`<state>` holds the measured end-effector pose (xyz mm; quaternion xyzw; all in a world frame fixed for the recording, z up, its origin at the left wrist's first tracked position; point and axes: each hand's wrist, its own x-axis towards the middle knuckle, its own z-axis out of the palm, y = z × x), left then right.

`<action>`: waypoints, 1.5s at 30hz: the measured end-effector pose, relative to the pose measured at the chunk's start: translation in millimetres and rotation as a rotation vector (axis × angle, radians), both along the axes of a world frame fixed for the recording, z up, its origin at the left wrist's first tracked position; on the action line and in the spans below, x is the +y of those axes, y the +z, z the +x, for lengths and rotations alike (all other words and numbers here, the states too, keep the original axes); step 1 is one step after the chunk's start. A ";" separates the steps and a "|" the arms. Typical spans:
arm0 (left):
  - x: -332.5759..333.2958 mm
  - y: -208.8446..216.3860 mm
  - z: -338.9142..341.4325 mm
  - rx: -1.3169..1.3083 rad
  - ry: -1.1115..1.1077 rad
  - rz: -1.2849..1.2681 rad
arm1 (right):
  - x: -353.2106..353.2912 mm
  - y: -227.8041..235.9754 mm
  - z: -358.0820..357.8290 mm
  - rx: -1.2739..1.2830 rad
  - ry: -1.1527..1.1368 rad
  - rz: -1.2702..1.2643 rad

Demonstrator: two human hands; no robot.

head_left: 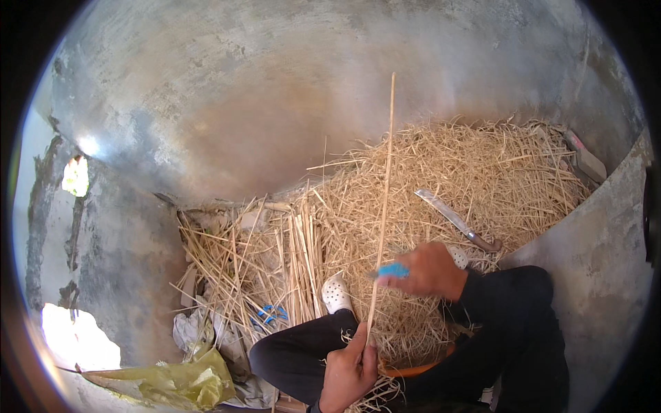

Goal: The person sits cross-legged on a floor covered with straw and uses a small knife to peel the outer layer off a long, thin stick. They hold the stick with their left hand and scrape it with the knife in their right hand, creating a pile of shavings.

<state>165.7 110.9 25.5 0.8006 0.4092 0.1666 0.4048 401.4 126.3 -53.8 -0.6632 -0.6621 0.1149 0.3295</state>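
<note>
A long, thin bamboo strip (387,186) rises from my left hand (348,372), leaning slightly to the right at its top. The left fingers are closed around its lower end, thumb pressed along it. Partway up the strip, my right hand (434,270) is closed around a small blue tool with a dark tip (394,270). The tip reaches to the strip; motion blurs it, so its exact kind is unclear. Pale curled shavings (385,389) hang beside my left hand.
A heap of shavings (468,165) fills the corner, with a long-bladed knife (451,215) on it. Split strips (303,237) lie in a bundle left of my white clog (336,294). Yellow plastic sheeting (186,382) lies lower left. Concrete walls (261,89) enclose the spot.
</note>
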 end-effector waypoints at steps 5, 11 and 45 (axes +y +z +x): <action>-8.7 13.5 -10.3 0.152 0.014 -0.061 | 24.0 -5.1 39.4 0.052 -0.238 -0.029; -19.6 -14.1 -24.8 -0.034 -0.036 -0.247 | 31.9 -15.8 120.2 0.093 -0.659 -0.203; -4.5 15.3 3.3 0.063 0.032 -0.312 | 20.8 -4.2 44.6 0.083 -0.230 -0.172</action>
